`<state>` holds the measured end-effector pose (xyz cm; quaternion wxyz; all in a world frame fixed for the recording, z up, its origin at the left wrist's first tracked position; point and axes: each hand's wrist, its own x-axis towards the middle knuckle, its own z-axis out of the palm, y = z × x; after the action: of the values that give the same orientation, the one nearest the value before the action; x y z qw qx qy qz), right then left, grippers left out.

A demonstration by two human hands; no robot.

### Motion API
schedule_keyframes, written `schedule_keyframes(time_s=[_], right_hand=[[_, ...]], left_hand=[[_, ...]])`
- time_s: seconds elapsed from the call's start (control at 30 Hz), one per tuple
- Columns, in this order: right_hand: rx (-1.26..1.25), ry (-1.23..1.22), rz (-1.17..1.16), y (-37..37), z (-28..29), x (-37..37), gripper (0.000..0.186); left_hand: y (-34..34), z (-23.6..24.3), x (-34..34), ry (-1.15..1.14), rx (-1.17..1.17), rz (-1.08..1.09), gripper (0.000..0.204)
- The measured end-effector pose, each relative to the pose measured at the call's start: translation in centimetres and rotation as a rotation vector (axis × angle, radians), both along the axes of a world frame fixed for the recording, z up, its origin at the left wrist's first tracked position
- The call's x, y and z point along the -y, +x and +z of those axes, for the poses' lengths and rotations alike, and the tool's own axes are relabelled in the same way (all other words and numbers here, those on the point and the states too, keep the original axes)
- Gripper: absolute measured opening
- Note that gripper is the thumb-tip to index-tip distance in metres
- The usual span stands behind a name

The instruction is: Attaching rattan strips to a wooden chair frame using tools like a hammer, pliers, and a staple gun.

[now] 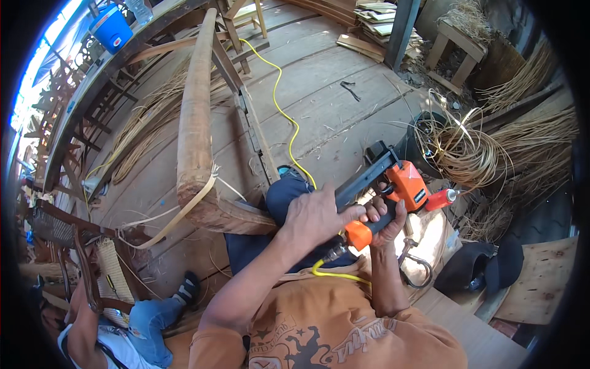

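Note:
A pneumatic staple gun [409, 183] with an orange body and a dark magazine is tilted over my lap. My right hand [387, 226] is wrapped round its black handle, near the orange end cap. My left hand [314, 216] grips the dark magazine, its thumb reaching toward the handle; some of its fingertips are hidden underneath. From the handle's end runs a yellow air hose [326, 269]. Left of my hands, a curved wooden frame [195, 132] rests against my leg. A pale rattan strip [184, 214] loops round its corner, with loose ends hanging off.
A person [147, 323] sits at lower left beside a woven chair piece [115, 273]. Coiled rattan [464, 154] fills a dark bucket on the right, near a dark cap [464, 270]. Pliers [351, 90] lie on the plank floor. A blue cooler [110, 29] stands on the far-left bench.

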<state>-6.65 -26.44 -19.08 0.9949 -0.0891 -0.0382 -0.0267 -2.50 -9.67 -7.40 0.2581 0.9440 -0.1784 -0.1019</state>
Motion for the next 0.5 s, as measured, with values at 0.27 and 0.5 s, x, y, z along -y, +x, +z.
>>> schedule_keyframes(time_s=[0.27, 0.5], right_hand=[[0.121, 0.244, 0.138, 0.9, -2.8, -0.3, 0.054], [0.351, 0.410, 0.395, 1.9, -3.0, -1.5, 0.037]], left_hand=[[-9.3, 5.4, -1.6, -0.209, -0.196, -0.158, 0.040], [-8.1, 4.7, -1.7, -0.211, -0.357, -0.363, 0.053]])
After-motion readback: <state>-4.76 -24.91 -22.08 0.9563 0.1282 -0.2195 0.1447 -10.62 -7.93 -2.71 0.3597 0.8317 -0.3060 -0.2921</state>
